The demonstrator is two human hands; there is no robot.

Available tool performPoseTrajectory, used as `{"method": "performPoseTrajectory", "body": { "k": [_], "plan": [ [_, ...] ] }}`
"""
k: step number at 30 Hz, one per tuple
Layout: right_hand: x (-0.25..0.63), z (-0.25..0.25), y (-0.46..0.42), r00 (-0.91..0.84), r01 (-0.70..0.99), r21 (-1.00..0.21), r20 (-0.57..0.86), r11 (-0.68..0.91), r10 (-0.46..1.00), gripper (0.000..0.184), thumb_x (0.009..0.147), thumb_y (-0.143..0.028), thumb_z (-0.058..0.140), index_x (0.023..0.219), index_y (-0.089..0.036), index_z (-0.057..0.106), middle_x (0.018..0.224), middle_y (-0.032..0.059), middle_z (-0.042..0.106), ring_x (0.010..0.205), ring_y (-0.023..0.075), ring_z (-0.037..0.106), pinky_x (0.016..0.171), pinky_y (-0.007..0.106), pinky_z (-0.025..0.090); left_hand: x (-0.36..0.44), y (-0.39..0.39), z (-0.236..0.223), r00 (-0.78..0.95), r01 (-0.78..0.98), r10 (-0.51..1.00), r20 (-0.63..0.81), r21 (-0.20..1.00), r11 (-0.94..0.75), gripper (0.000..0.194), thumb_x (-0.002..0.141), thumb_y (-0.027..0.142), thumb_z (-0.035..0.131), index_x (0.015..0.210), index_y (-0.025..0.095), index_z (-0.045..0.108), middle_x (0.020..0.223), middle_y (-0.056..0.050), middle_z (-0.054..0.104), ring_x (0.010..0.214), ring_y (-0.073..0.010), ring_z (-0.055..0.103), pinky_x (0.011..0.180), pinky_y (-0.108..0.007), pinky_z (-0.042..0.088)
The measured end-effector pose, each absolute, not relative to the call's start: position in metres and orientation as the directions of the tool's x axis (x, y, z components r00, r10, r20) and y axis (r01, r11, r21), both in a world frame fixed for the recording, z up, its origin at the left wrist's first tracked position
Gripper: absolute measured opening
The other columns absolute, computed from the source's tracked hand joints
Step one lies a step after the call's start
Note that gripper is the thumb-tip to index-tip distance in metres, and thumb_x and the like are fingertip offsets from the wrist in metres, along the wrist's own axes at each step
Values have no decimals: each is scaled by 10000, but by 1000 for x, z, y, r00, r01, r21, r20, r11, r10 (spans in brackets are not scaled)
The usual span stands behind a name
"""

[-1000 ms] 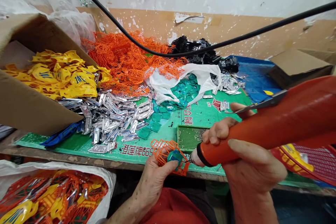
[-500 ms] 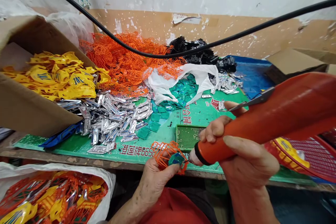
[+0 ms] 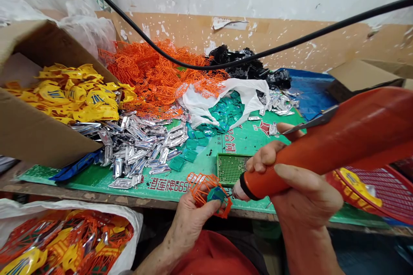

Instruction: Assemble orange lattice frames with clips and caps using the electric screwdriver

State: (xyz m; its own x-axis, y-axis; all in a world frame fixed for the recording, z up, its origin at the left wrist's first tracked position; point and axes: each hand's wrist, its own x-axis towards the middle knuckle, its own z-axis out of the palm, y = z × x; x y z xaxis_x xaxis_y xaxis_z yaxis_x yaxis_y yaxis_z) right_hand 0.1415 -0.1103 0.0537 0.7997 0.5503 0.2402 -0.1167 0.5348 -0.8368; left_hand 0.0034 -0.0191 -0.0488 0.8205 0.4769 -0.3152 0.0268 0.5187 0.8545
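My left hand (image 3: 193, 215) pinches an orange plastic lattice frame (image 3: 201, 185) together with a teal translucent plastic piece (image 3: 215, 194), just over the table's front edge. Wrapped in my right hand (image 3: 306, 197) is an orange-red electric screwdriver (image 3: 348, 129), lying at a slant with its nose down to the left. Its thin bit reaches the held parts near the teal piece; whether it sits on a screw is too small to tell. A thin metal blade-like strip (image 3: 311, 120) lies along the screwdriver's upper side, by my right fingers.
A green tray (image 3: 230, 169) holds small screws. Behind are silver parts (image 3: 138, 146), orange frames (image 3: 142, 77), teal pieces in a white bag (image 3: 254, 86) and black parts (image 3: 238, 62). A carton (image 3: 38, 137) of yellow parts, a sack (image 3: 134, 227) and a red basket (image 3: 387, 189) flank me. A black cable (image 3: 206, 68) hangs across.
The black cable's left part has swung to the right. The held parts and the screwdriver's nose have shifted very slightly; both hands keep their grip.
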Motion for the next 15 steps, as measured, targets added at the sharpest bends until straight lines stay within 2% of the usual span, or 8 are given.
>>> {"method": "performPoseTrajectory", "body": {
  "k": [7,15],
  "plan": [
    [140,53,-109,817,-92,-833,250,545,520,451,652,-143,659,1076,-286,596,681,-36,597,582,142,563,614,344,498,5,-22,-50,816,-7,453,-359,778,629,281,748,213,739,1026,197,701,898,-15,726,804,-169,651,815,-312,516],
    [139,54,-108,831,-43,-846,264,531,490,399,657,-141,642,1030,-277,599,676,-39,589,583,142,563,602,342,499,11,-23,-37,775,-14,420,-472,652,758,260,641,208,801,878,152,710,809,-31,712,665,-134,630,708,-290,547]
  ]
}}
